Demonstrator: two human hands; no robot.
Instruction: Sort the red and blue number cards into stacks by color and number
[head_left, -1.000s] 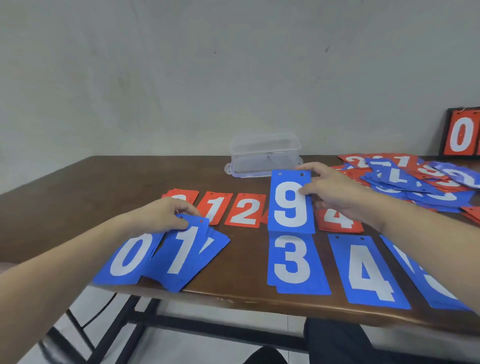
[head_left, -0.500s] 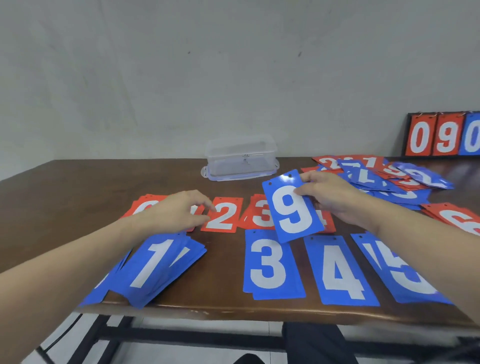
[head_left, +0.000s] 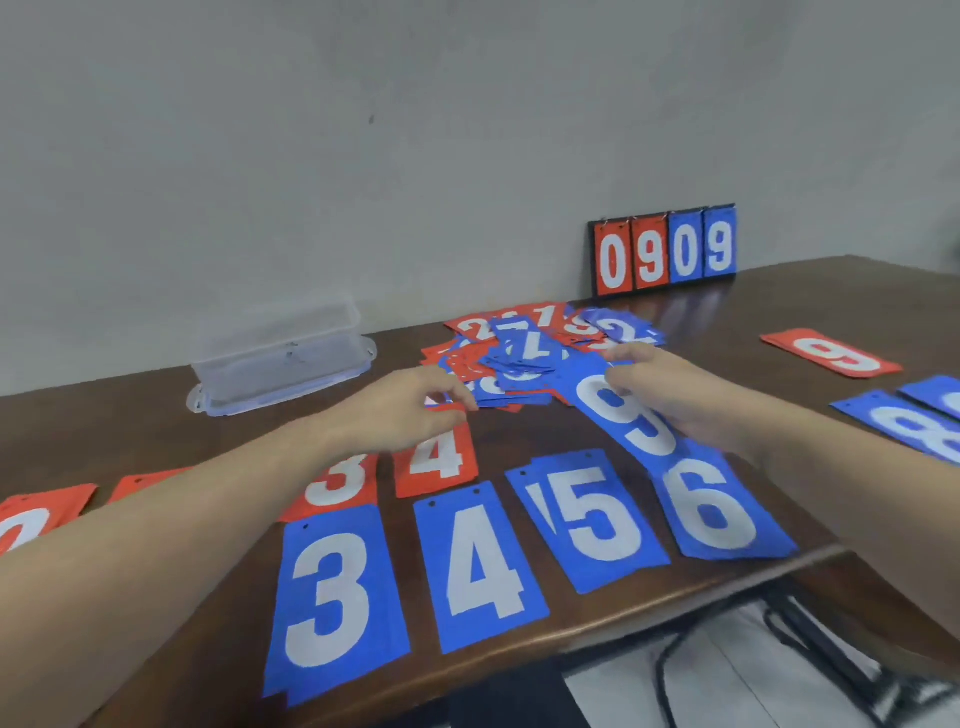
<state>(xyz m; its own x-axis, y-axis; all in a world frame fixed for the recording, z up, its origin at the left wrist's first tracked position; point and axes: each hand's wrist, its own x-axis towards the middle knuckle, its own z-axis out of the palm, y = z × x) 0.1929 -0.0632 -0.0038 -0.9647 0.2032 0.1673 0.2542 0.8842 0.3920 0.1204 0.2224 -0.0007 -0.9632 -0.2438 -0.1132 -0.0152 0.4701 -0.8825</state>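
The right hand (head_left: 670, 395) pinches the blue 9 card (head_left: 621, 415), long axis slanting toward the worktop's right edge — blue 9 stack lies rightward; left hand (head_left: 410, 415) hovers loosely curled, holding nothing.

near row cards (head_left: 483, 569): blue, white numerals
far row cards (head_left: 435, 457): red, white numerals
table (head_left: 130, 415): dark brown
scoreboard (head_left: 664, 251), 1 o'clock: red, blue

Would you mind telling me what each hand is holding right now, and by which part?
The right hand pinches the blue 9 card at its top right edge. The left hand holds nothing visible.
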